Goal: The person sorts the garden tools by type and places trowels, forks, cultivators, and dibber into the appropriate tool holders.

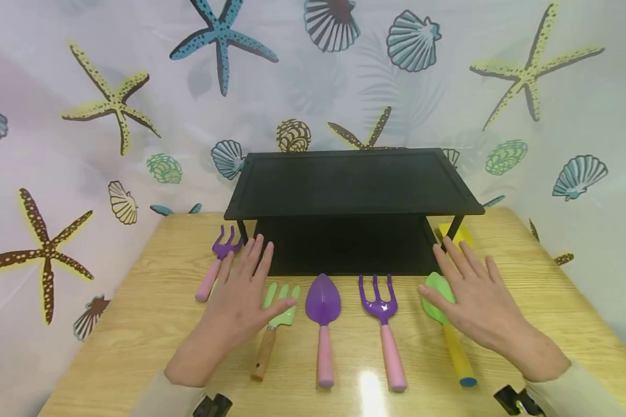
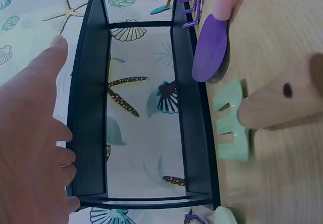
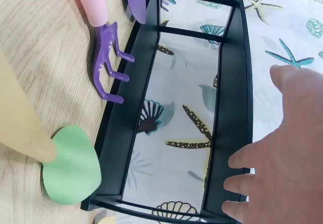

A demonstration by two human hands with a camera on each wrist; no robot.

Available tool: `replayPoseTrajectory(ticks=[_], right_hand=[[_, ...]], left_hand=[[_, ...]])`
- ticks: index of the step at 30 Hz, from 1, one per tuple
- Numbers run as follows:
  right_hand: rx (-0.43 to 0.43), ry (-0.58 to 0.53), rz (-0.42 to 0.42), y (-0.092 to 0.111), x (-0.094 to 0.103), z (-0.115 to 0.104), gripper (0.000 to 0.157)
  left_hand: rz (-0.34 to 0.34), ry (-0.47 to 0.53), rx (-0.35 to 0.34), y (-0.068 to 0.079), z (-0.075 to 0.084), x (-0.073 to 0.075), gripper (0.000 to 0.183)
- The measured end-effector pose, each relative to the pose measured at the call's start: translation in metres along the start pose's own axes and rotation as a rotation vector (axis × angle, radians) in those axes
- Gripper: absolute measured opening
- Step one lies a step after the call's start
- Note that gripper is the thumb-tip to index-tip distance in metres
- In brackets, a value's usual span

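Left hand (image 1: pixel 238 298), right hand (image 1: pixel 473 292) released, fingers spread; green fork (image 1: pixel 273 326), green trowel (image 1: pixel 452 339) near them, outside black two-tier shelf (image 1: pixel 353 182)

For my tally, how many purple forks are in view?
2: one purple fork by the left end of the black shelf, another in front of it, right of the purple trowel. The left hand or right hand could hide more.
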State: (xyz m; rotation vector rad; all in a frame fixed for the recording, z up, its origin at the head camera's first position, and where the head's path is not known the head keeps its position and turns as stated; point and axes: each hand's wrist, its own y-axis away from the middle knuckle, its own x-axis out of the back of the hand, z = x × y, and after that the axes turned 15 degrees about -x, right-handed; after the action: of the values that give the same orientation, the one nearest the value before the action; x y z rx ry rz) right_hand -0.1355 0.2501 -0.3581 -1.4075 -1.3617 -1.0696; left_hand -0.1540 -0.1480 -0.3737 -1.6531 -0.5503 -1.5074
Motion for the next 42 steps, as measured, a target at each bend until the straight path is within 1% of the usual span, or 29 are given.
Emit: replayPoseTrajectory(ticks=[3,7,12,15,17,19,24,26,28,31,33,37,42], right_hand=[[-0.004,-0.010,0.017,0.001,0.000,0.004,0.085],[0.004,-0.021,0.045,0.001,0.000,0.011,0.082],[0.014,-0.030,0.090,0.001,-0.001,0.021,0.077],[0.016,-0.054,0.122,0.000,0.000,0.027,0.073],[0.017,-0.064,0.138,-0.001,0.000,0.032,0.071],[0.019,-0.072,0.145,-0.004,-0.001,0.037,0.069],[0.034,-0.058,0.190,-0.016,-0.005,0.050,0.059],[0.033,-0.047,0.209,-0.022,-0.009,0.056,0.056],[0.026,-0.043,0.213,-0.027,-0.014,0.064,0.054],[0.006,-0.047,0.199,-0.032,-0.020,0.075,0.054],[-0.010,-0.050,0.179,-0.036,-0.023,0.081,0.054],[-0.038,-0.041,0.133,-0.045,-0.029,0.090,0.054],[-0.021,-0.012,0.110,-0.055,-0.034,0.102,0.053]], left_hand=[[0.054,-0.027,-0.043,-0.003,-0.004,0.006,0.099],[0.151,-0.037,-0.095,-0.009,-0.008,0.015,0.087],[0.278,-0.046,-0.131,-0.020,-0.018,0.022,0.073],[0.327,-0.068,-0.147,-0.029,-0.028,0.024,0.067],[0.338,-0.081,-0.144,-0.036,-0.036,0.025,0.063],[0.328,-0.089,-0.126,-0.043,-0.044,0.025,0.058],[0.241,-0.097,-0.061,-0.057,-0.059,0.027,0.049],[0.210,-0.102,-0.059,-0.061,-0.064,0.027,0.048],[0.201,-0.098,-0.074,-0.064,-0.067,0.024,0.046],[0.210,-0.088,-0.095,-0.066,-0.071,0.019,0.046],[0.231,-0.072,-0.101,-0.065,-0.074,0.017,0.046],[0.269,-0.050,-0.097,-0.067,-0.074,0.016,0.046],[0.347,-0.061,-0.110,-0.074,-0.070,0.010,0.043]])
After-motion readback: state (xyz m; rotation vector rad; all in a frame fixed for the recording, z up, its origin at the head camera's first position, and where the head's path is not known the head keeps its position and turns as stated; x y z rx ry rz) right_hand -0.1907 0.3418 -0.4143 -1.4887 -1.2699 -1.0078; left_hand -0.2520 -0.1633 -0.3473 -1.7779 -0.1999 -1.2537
